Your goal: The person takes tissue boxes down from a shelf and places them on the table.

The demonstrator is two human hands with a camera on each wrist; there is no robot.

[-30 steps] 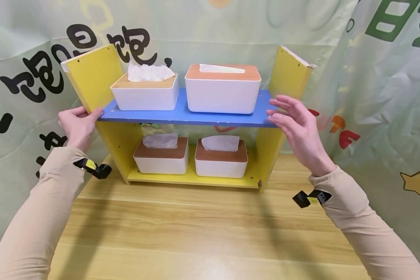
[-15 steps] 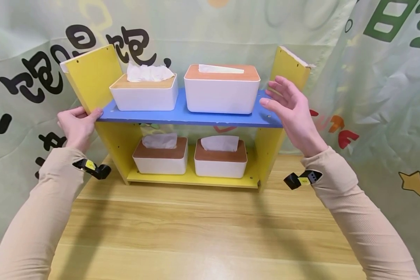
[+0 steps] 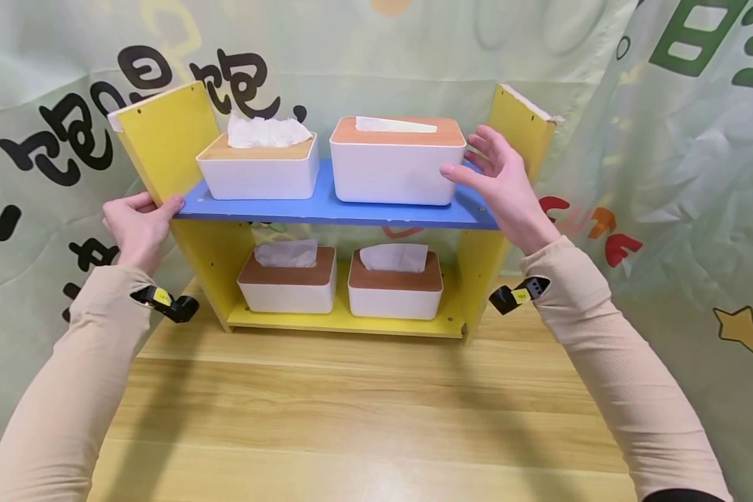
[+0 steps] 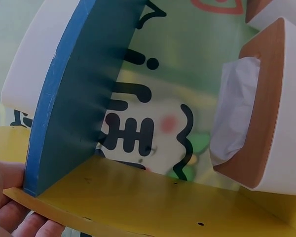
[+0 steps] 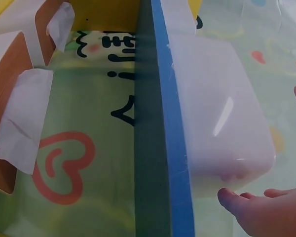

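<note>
A yellow side panel (image 3: 163, 139) and a blue shelf board (image 3: 326, 209) form a small two-level shelf. At their left joint my left hand (image 3: 139, 226) grips the shelf; its thumb lies at the blue board's front edge, and the other fingers curl behind the panel, as the left wrist view shows. Beside the right end of a large white tissue box (image 3: 395, 174) with a wooden lid, my right hand (image 3: 505, 188) is spread, thumb forward. The right wrist view shows its fingers (image 5: 232, 197) close to that end; whether they touch, I cannot tell.
A smaller tissue box (image 3: 257, 178) stands on the blue board's left. Below, two brown-lidded tissue boxes, one left (image 3: 288, 296) and one right (image 3: 395, 300), sit on the yellow bottom board (image 3: 345, 324). The shelf stands on a wooden table (image 3: 351, 418) before a printed curtain (image 3: 376, 63).
My right hand has moved up and left, from the right end of the blue board to the large tissue box's right side. The left hand keeps its hold on the shelf.
</note>
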